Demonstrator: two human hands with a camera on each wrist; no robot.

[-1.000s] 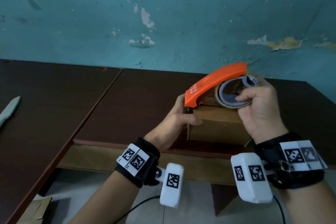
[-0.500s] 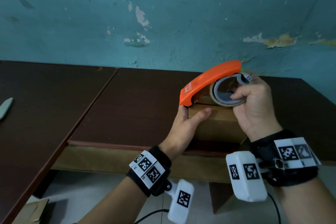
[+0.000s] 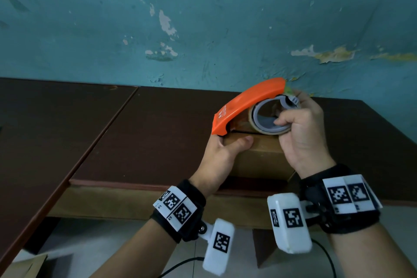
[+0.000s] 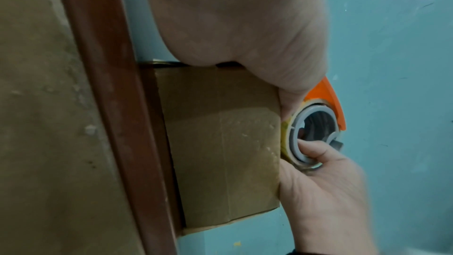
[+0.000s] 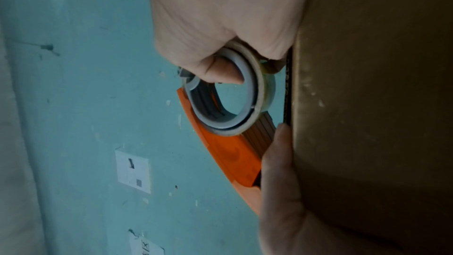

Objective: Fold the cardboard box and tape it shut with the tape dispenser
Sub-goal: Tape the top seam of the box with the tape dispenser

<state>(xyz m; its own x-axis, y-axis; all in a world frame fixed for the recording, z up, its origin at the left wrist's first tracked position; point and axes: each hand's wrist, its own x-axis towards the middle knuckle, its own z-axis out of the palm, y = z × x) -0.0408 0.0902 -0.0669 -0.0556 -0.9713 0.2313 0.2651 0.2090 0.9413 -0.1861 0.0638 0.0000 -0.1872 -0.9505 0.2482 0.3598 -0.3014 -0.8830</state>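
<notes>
My right grip [image 3: 302,137] is clutching the dispenser [image 3: 248,102], left grip [image 3: 222,153] clasping the box [image 3: 261,160] (slipping toward nine o'clock risks a crooked seal).

You face a teal wall [image 3: 203,18] that rises directly behind the dark brown table [image 3: 158,142]. Above the far edge of this table the paint is peeling in pale and yellowish patches [image 3: 325,54]. A second table [image 3: 40,142] of the same dark brown stands just beside its left side, with a narrow seam between them. Under the front edge of the table you see a light wooden board [image 3: 135,203] and a brown leg [image 3: 264,248], and below them a pale grey floor [image 3: 101,246]. The light is dim. The right wrist view shows white paper sheets [image 5: 133,171] stuck on the wall; where they hang relative to the table you cannot tell.
</notes>
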